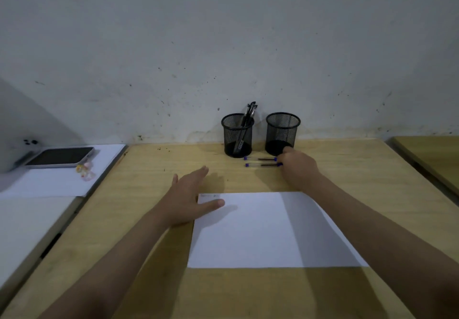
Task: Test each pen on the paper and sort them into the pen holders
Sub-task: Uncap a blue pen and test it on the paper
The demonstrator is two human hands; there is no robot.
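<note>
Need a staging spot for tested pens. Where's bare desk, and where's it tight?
Bare wood lies left of the left holder, up to the desk's left edge, and right of the right holder. Crowded: the strip between holders and paper, with two pens and right hand.

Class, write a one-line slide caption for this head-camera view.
Right hand reaches two pens before two mesh holders; left hand steadies the paper.

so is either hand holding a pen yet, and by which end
The right hand is at the right end of the nearer pen; an actual hold cannot be told. The left hand holds nothing.
</note>
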